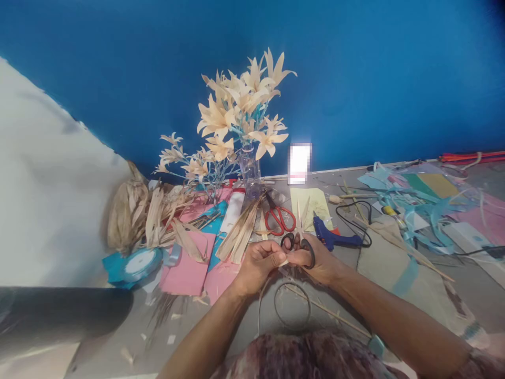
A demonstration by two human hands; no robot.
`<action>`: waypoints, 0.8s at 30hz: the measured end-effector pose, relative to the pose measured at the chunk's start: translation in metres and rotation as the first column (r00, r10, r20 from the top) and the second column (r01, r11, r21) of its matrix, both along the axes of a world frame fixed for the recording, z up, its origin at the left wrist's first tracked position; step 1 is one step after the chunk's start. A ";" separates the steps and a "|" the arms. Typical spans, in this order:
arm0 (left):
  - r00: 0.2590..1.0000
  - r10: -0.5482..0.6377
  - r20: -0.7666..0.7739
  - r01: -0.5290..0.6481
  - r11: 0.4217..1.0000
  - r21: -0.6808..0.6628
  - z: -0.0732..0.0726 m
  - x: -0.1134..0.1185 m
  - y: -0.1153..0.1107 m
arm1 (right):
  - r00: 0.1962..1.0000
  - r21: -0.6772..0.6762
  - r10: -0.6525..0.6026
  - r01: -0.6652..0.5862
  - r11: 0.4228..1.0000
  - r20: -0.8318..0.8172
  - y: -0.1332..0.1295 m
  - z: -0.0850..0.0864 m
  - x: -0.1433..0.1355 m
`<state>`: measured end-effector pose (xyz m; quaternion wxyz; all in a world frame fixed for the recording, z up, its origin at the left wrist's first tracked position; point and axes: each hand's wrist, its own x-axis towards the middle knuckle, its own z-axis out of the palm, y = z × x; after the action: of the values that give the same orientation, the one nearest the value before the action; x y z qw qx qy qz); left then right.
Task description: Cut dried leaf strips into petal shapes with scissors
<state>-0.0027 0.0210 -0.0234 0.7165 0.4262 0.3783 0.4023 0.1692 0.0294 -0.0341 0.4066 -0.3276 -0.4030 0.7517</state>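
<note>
My left hand [260, 264] and my right hand [315, 259] meet at the middle of the work surface. A small pale piece [283, 262] is pinched in my left fingers, and my right thumb and finger touch it too. Black-handled scissors [300, 218] hang on my right fingers, their blades pointing away from me and slightly apart. Red-handled scissors [280, 220] lie just beyond my hands. To their left is a bundle of dry husks [240, 231]. A blue glue gun [335, 236] rests right of my right hand.
Husk flowers [244, 95] stand in a clear bottle [251, 171] at the back. Left are pink sheets [189, 271], a ribbon roll [140, 262] and piled husks [128, 213]. Light blue ribbons [432, 226] lie right. A wire ring [292, 305] is near my body.
</note>
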 end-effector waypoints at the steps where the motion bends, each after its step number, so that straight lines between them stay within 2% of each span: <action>1: 1.000 -0.015 0.020 0.015 1.000 -0.005 -0.001 0.001 0.000 | 0.999 -0.010 0.023 -0.023 1.000 -0.035 0.000 -0.001 -0.001; 5: 0.990 -0.037 0.138 0.046 0.997 -0.058 -0.005 0.003 -0.002 | 0.983 -0.075 0.091 -0.104 0.992 -0.160 0.001 -0.005 -0.001; 8: 0.979 -0.002 0.205 0.025 0.994 -0.110 -0.006 0.005 -0.002 | 0.981 -0.050 0.091 -0.101 0.994 -0.169 0.004 -0.003 0.000; 11: 0.981 0.060 0.183 -0.038 0.992 -0.123 -0.005 0.006 -0.001 | 0.991 0.009 0.048 -0.047 0.999 -0.121 0.004 -0.001 0.001; 14: 0.992 0.086 0.089 -0.080 0.995 -0.067 -0.005 0.006 -0.001 | 0.998 0.026 -0.026 0.028 0.999 -0.051 0.002 -0.003 0.001; 17: 0.996 0.043 0.083 -0.040 0.999 -0.029 -0.006 0.006 -0.003 | 0.998 0.014 -0.007 0.008 1.000 -0.056 0.001 -0.007 0.001; 21: 0.976 -0.018 0.217 0.037 0.996 -0.085 -0.007 0.007 -0.004 | 0.989 -0.027 0.077 -0.081 0.996 -0.130 0.003 -0.006 0.001; 24: 0.967 -0.007 0.254 0.036 0.993 -0.111 -0.007 0.007 -0.003 | 0.983 -0.015 0.097 -0.100 0.995 -0.154 0.005 -0.002 0.001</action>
<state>0.0046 0.0179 -0.0302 0.7865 0.3338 0.3016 0.4231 0.1705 0.0341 -0.0357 0.3951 -0.2530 -0.3778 0.7982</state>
